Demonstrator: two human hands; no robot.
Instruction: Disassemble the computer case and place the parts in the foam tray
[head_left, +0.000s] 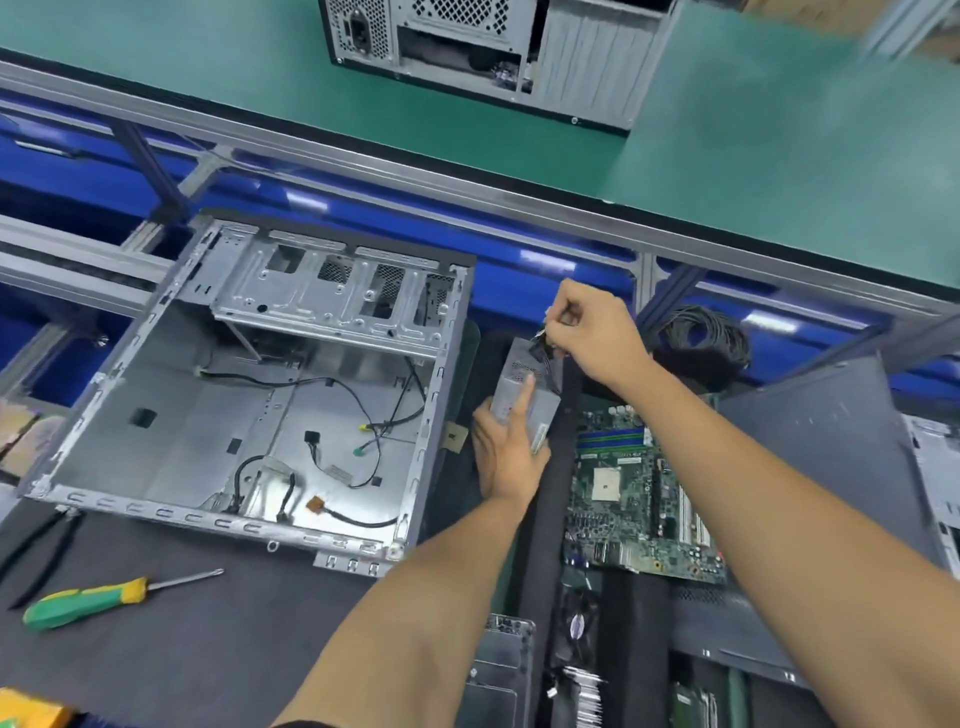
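This was an electronics disassembly line, a factory workshop, no question. Green anti-static matting (779, 130) covered the raised shelf, carried on aluminium framing (415, 176) with blue panels (519, 260) beneath. A stripped computer case (244, 405) lay open on the dark table (208, 649), loose cables inside it. A second case (483, 52) stood up on the shelf. Hand tools lay by: a green-and-yellow screwdriver (98, 597) and black pliers (41, 551). A bare motherboard (639, 493) sat in a dark foam tray (540, 519), with a coil of black cable (701, 338) just beyond.
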